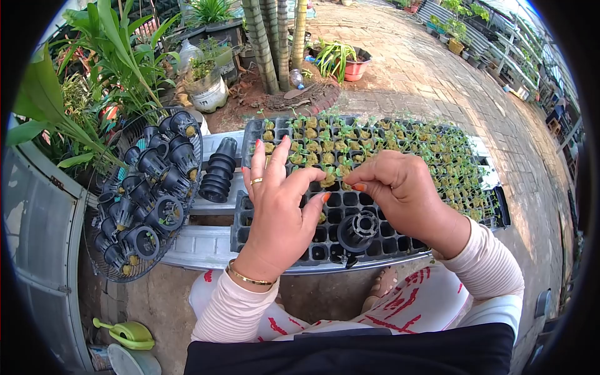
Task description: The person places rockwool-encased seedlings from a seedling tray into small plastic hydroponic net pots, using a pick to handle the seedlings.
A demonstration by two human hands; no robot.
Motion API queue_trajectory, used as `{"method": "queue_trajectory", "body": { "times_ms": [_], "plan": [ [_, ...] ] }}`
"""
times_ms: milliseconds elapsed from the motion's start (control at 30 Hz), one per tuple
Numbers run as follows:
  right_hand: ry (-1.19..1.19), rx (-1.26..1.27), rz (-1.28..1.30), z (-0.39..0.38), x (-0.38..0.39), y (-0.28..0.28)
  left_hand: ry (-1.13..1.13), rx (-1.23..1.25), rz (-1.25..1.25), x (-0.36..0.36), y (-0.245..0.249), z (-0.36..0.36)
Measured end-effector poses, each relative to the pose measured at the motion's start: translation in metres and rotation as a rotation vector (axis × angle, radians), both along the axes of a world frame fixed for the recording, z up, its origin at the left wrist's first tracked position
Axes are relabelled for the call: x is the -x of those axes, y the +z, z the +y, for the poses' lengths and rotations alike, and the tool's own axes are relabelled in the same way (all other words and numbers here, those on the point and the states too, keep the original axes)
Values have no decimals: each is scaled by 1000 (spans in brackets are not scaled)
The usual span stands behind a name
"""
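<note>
My left hand (278, 206) is over the black seedling tray (240, 234), fingers spread, thumb and index finger apart. Its index fingertip is at a yellowish-brown seedling plug (328, 179). My right hand (403, 187) is closed in a pinch just to the right, its fingertips beside another plug (344, 171). What lies inside the pinch, if anything, I cannot make out. Below the right hand, a black net cup (358, 230) rests upside down on bare tray cells. Small green seedlings (431, 150) in plugs fill the farther and right-hand cells.
A black wire basket (199, 147) at left holds several net cups, some with plugs. Stacked net cups (219, 172) lie on the silver slatted bench (199, 242) beside the tray. A green watering can (128, 334) stands low at left. Potted plants (353, 62) and palm stems (265, 47) are beyond.
</note>
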State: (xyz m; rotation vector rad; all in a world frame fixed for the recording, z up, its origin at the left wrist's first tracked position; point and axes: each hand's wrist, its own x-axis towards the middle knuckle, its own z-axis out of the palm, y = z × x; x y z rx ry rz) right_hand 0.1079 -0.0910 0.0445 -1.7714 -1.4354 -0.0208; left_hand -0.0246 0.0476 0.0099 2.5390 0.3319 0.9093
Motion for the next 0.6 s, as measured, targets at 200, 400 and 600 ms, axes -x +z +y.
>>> {"method": "queue_trajectory", "body": {
  "times_ms": [200, 400, 600],
  "plan": [
    [17, -58, 26, -8, 17, 16, -121, 326, -145, 5, 7, 3],
    [-18, -185, 151, -30, 34, 46, -422, 1209, -355, 14, 13, 6],
    [-51, -493, 200, -64, 49, 49, -589, 1514, -303, 22, 11, 10]
  ]
}}
